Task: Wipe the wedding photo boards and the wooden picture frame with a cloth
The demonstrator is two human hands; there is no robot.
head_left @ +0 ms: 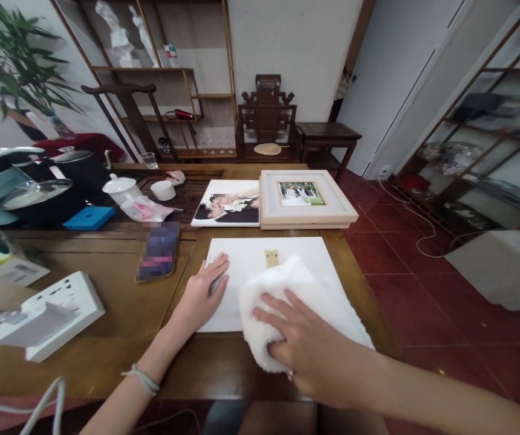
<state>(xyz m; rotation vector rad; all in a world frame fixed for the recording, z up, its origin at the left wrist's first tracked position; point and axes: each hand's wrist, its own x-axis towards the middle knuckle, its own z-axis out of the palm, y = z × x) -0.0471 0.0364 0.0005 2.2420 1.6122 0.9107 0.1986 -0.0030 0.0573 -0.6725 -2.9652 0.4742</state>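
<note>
A white flat panel (242, 257) lies on the wooden table in front of me, with a small tan bear-shaped mark (271, 258) near its far edge. My left hand (203, 295) rests on the panel's left edge, fingers stretched out and holding nothing. Over the panel's right part my right hand (305, 344) presses a fluffy white towel (296, 273), its fingers sunk into the folds. The towel hides part of the panel and reaches past its near edge.
Beyond the panel lie a photo print (228, 208) and a framed photo (305, 199). A patterned pouch-like thing (158, 251), partly blurred, a white power strip (55, 317), a blue box (89, 217), a white teapot (120, 188) and a pot (37, 199) stand leftward.
</note>
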